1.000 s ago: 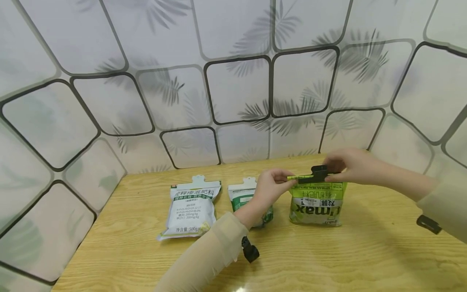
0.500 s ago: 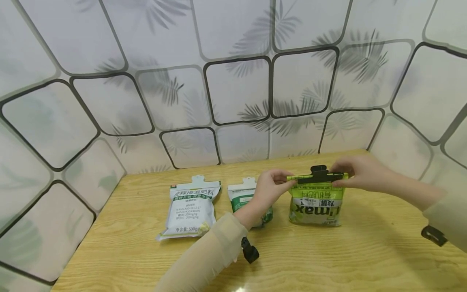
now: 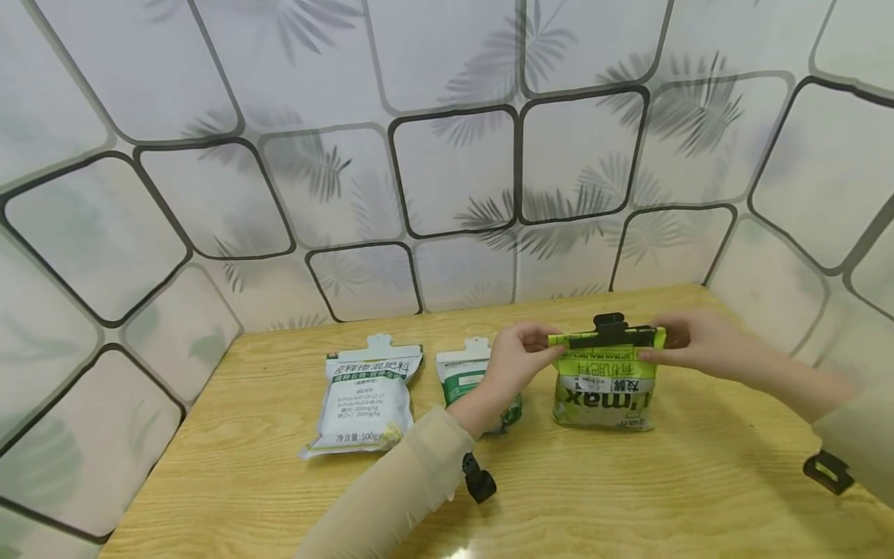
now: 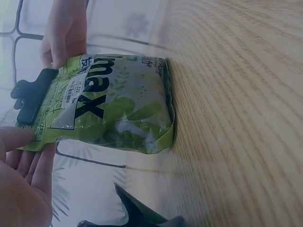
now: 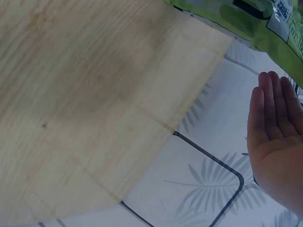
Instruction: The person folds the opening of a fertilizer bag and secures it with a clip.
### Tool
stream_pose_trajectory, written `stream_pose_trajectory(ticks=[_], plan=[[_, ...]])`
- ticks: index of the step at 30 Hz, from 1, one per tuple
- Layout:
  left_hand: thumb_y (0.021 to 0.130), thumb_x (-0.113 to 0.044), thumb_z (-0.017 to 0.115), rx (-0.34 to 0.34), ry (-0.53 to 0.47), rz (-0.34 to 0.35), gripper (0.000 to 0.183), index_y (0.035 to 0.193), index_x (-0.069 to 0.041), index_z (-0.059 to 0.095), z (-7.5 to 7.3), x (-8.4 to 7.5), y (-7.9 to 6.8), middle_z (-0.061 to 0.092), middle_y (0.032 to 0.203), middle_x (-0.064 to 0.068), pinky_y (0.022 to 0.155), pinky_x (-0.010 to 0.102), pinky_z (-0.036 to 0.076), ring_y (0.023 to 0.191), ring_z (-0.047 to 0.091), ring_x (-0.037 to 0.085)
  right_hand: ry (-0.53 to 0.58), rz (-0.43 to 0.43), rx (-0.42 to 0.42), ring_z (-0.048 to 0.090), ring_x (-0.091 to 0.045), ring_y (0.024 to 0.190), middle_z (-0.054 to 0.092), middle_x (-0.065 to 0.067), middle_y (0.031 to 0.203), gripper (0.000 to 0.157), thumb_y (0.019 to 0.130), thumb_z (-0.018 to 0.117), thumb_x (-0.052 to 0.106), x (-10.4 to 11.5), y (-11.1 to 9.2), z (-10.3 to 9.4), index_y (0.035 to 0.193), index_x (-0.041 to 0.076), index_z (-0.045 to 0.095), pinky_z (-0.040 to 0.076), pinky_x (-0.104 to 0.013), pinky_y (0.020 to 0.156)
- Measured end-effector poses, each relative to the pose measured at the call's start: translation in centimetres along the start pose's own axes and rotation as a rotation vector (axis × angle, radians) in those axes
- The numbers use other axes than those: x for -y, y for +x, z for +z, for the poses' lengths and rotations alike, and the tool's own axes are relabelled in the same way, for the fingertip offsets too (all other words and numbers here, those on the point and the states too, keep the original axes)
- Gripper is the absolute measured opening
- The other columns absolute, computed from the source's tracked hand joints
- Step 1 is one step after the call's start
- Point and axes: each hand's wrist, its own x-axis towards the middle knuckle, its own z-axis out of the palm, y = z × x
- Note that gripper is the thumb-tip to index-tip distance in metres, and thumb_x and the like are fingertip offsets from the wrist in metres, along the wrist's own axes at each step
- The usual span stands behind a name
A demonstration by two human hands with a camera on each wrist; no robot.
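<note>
A green and white fertilizer bag (image 3: 606,392) stands on the table, its print upside down in the head view. Across its top edge sits a black bag clip (image 3: 610,332). My left hand (image 3: 520,361) pinches the bag's top left corner between thumb and fingers, just beside the clip. At the top right corner is my right hand (image 3: 705,349), thumb in front and fingers behind the bag's edge. The left wrist view shows the clip (image 4: 35,97) lying along the top of the bag (image 4: 113,104), with a hand at either end. Neither hand is on the clip.
To the left lie a white fertilizer bag (image 3: 366,404) and a smaller green and white bag (image 3: 464,380), partly behind my left forearm. Each has a white clip on top. A patterned curtain (image 3: 454,178) hangs behind the wooden table (image 3: 628,497).
My right hand has left the black clip and slid right to the bag's top right corner. The clip stays on the bag. My left hand keeps its grip at the left corner.
</note>
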Motion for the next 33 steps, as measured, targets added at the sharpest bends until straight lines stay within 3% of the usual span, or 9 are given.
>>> stream_pose_trajectory(ticks=[3, 6, 8, 10, 14, 23, 28, 33], plan=[[0.098, -0.006, 0.077, -0.008, 0.005, -0.01, 0.023, 0.12, -0.005, 0.078, 0.1, 0.0, 0.0, 0.077, 0.113, 0.019, 0.084, 0.023, 0.062, 0.102, 0.075, 0.024, 0.06, 0.033, 0.031, 0.076, -0.029, 0.089, 0.079, -0.019, 0.1, 0.052, 0.095, 0.081, 0.029, -0.3, -0.3, 0.5, 0.118, -0.014, 0.064, 0.065, -0.044, 0.077], [0.097, -0.006, 0.077, -0.018, 0.012, -0.02, 0.024, 0.122, -0.005, 0.078, 0.0, 0.0, 0.0, 0.077, 0.113, 0.016, 0.084, 0.023, 0.062, 0.1, 0.074, 0.018, 0.113, 0.034, 0.049, 0.072, -0.009, 0.085, 0.08, -0.009, 0.099, 0.028, 0.097, 0.08, 0.026, -0.5, -0.4, 1.1, 0.1, 0.0, 0.069, 0.062, -0.028, 0.074], [0.098, -0.006, 0.077, -0.022, 0.016, -0.027, 0.026, 0.123, -0.006, 0.078, 0.0, 0.1, 0.1, 0.077, 0.113, 0.014, 0.084, 0.023, 0.062, 0.098, 0.072, 0.013, 0.159, 0.024, 0.056, 0.069, 0.0, 0.083, 0.08, -0.006, 0.1, 0.021, 0.097, 0.08, 0.022, -0.7, -0.4, 1.5, 0.101, 0.003, 0.072, 0.059, -0.022, 0.075], [0.098, -0.006, 0.077, -0.027, 0.018, -0.032, 0.027, 0.124, -0.007, 0.077, 0.0, 0.3, 0.1, 0.076, 0.113, 0.013, 0.084, 0.023, 0.062, 0.097, 0.071, 0.01, 0.19, 0.003, 0.053, 0.071, 0.004, 0.089, 0.082, -0.006, 0.106, 0.021, 0.097, 0.079, 0.019, -0.9, -0.4, 1.8, 0.11, 0.003, 0.075, 0.06, -0.02, 0.081], [0.098, -0.006, 0.077, -0.039, 0.014, -0.049, 0.028, 0.125, -0.008, 0.077, 0.0, 0.5, 0.2, 0.077, 0.113, 0.012, 0.084, 0.023, 0.063, 0.096, 0.071, 0.009, 0.22, -0.002, 0.031, 0.072, 0.002, 0.089, 0.081, -0.009, 0.105, 0.025, 0.098, 0.078, 0.015, -1.2, -0.5, 2.3, 0.116, -0.002, 0.074, 0.061, -0.02, 0.081], [0.098, -0.008, 0.078, -0.055, 0.075, -0.086, 0.031, 0.128, -0.005, 0.073, 0.3, 0.7, 0.4, 0.077, 0.116, 0.014, 0.089, 0.027, 0.064, 0.107, 0.075, 0.021, 0.19, 0.031, -0.016, 0.07, 0.004, 0.086, 0.081, -0.01, 0.104, 0.027, 0.098, 0.078, 0.016, -1.5, 0.0, 2.7, 0.117, -0.003, 0.075, 0.059, -0.019, 0.079], [0.099, -0.011, 0.076, -0.061, 0.082, -0.16, 0.03, 0.128, -0.004, 0.073, 0.6, 0.8, 0.6, 0.076, 0.12, 0.013, 0.089, 0.029, 0.065, 0.11, 0.075, 0.024, 0.153, 0.049, -0.019, 0.068, 0.002, 0.086, 0.08, -0.009, 0.104, 0.028, 0.098, 0.078, 0.019, -1.8, 0.5, 2.8, 0.116, -0.003, 0.075, 0.058, -0.02, 0.077], [0.1, -0.012, 0.076, -0.077, 0.059, -0.23, 0.041, 0.138, 0.0, 0.068, 0.7, 0.8, 0.7, 0.075, 0.126, 0.016, 0.092, 0.033, 0.066, 0.112, 0.076, 0.026, 0.15, 0.065, -0.018, 0.073, -0.01, 0.091, 0.08, -0.014, 0.107, 0.031, 0.098, 0.078, 0.019, -2.0, 1.1, 3.0, 0.118, -0.005, 0.074, 0.058, -0.02, 0.078]])
